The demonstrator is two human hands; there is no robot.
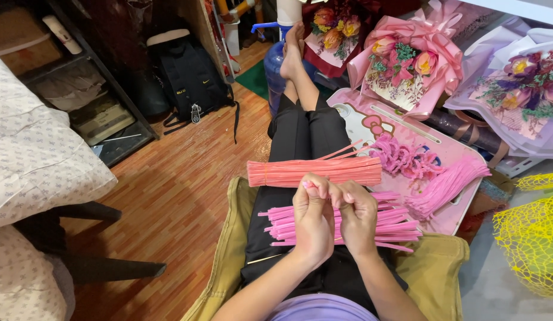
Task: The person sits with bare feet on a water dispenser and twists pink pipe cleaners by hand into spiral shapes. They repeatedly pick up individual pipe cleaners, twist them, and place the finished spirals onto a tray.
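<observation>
I see both hands raised together over my lap. My left hand (313,219) and right hand (357,215) press close, fingertips pinched around a small piece of fuzzy pink pipe cleaner (308,185); only its tip shows above the left thumb, the rest is hidden inside the fingers, so I cannot tell its length or which way it runs.

Beneath the hands, a loose bundle of bright pink pipe cleaners (390,223) lies across my black-trousered thighs, long axis running left to right, its middle covered by my hands. Just beyond it a tighter bundle of salmon-coloured pipe cleaners (312,171) lies the same way.

To the right a pink plastic tray (363,122) holds curled pink pieces (401,157) and another pink sheaf (446,184) angled up to the right. A yellow net (529,238) is cut off at the frame's edge.
</observation>
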